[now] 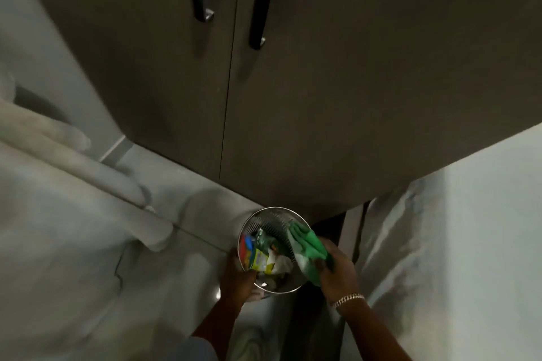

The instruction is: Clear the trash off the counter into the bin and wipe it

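A round metal mesh bin [265,215] stands on the floor below the cabinet, seen from above. Inside lie colourful wrappers [258,255] and crumpled white paper [283,265]. My left hand [237,275] grips the bin's near-left rim, fingers curled over it. My right hand [337,268] hovers over the bin's right rim, closed on a green and white wrapper or cloth [308,246] that hangs partly inside the bin. A bracelet sits on my right wrist.
Dark brown cabinet doors [322,97] with two black handles [261,3] fill the upper view. Pale marbled tile floor [73,258] spreads to the left. A light wall or panel [469,228] rises on the right, with a dark gap behind the bin.
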Available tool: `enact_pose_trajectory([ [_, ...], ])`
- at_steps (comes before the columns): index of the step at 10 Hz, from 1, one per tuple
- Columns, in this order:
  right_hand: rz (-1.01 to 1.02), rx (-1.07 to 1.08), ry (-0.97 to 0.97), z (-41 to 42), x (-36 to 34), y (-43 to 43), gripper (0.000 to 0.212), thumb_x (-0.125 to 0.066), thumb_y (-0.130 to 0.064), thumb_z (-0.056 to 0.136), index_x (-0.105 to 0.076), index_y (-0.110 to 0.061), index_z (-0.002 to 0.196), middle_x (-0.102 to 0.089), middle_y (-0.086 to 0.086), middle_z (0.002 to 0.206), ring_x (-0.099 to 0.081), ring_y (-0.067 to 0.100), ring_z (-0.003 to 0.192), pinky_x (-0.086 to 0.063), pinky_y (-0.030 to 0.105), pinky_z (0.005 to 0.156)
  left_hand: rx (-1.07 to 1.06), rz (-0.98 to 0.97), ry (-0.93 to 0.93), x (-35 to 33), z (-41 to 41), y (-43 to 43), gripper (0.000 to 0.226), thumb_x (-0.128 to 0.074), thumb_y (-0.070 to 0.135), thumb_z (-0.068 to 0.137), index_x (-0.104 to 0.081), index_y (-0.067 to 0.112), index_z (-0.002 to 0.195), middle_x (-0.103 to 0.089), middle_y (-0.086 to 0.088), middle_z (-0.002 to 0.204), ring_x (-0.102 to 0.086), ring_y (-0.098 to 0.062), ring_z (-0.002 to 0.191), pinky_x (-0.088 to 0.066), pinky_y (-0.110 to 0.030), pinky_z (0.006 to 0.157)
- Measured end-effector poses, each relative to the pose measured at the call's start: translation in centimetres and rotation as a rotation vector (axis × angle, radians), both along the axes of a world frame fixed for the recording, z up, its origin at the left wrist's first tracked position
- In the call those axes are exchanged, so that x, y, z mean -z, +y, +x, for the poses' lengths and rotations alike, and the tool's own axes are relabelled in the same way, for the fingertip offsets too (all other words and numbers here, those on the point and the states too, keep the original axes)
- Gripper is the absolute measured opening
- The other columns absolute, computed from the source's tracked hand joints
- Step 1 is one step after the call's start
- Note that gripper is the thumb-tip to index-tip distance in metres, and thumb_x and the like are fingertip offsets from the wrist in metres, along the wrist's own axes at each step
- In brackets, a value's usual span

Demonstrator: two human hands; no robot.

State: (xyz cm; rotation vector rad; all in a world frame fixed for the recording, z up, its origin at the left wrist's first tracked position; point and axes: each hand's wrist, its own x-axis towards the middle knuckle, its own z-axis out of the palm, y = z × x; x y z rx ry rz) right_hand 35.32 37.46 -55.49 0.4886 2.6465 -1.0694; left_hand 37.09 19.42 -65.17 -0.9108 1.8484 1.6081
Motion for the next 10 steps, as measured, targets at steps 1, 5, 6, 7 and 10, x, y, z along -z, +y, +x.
enact_pose_trajectory([
  [1, -0.054, 0.04, 0.002, 0.9, -0.3, 0.1, 0.037, -0.061, -0.004, 0.085, -0.06, -0.017, 0.119, -0.061, -0.005, 0.102, -0.056, 0.003, 0.089, -0.041, 0.007, 0.077, -0.08, 0.247, -0.129, 1.2, 1.3, -0.2, 0.065, -0.066, -0.005, 0.086, -0.04, 0.015, 0.141, -0.063, -0.024, 0.123, -0.067, -0.031, 0.086, -0.063, -0.043, 0.073],
  [5, -0.175, -0.723, 0.457, 0.9, -23.4, -23.4, 0.053, -0.052, 0.006, 0.073, -0.063, -0.017, 0.119, -0.061, 0.007, 0.13, -0.053, 0.015, 0.124, -0.036, 0.025, 0.108, -0.639, 0.393, 0.219, -33.9, 3.4, -19.3, 0.025, -0.055, 0.001, 0.091, -0.066, 0.002, 0.113, -0.078, -0.01, 0.085, -0.076, -0.025, 0.075, -0.06, -0.032, 0.056],
  [6, -0.258, -0.934, 0.638, 0.1, -28.1, -32.8, 0.038, -0.056, -0.003, 0.082, -0.064, -0.017, 0.117, -0.06, 0.01, 0.13, -0.053, 0.023, 0.125, -0.042, 0.034, 0.106, -0.788, 0.145, 0.364, -39.4, 5.6, -27.2, 0.033, -0.052, -0.006, 0.088, -0.063, 0.003, 0.118, -0.071, -0.02, 0.107, -0.07, -0.035, 0.096, -0.061, -0.046, 0.077],
  [7, -0.172, -1.138, 0.775, -1.3, -30.8, -41.3, 0.047, -0.072, -0.001, 0.073, -0.065, -0.023, 0.113, -0.063, 0.012, 0.127, -0.059, 0.031, 0.117, -0.051, 0.042, 0.095, -0.873, -0.12, 0.433, -42.2, 6.9, -33.6, 0.044, -0.056, -0.002, 0.091, -0.054, 0.008, 0.134, -0.065, -0.019, 0.124, -0.065, -0.034, 0.11, -0.055, -0.055, 0.095],
  [10, 0.263, -1.306, 0.582, -0.1, -31.8, -46.5, 0.057, -0.062, -0.01, 0.074, -0.052, -0.032, 0.126, -0.04, 0.007, 0.149, -0.025, 0.033, 0.143, -0.02, 0.065, 0.112, -0.58, -0.599, 0.308, -44.8, 6.2, -38.4, 0.064, -0.061, 0.002, 0.086, -0.038, 0.004, 0.145, -0.047, -0.019, 0.147, -0.043, -0.033, 0.136, -0.034, -0.047, 0.116],
])
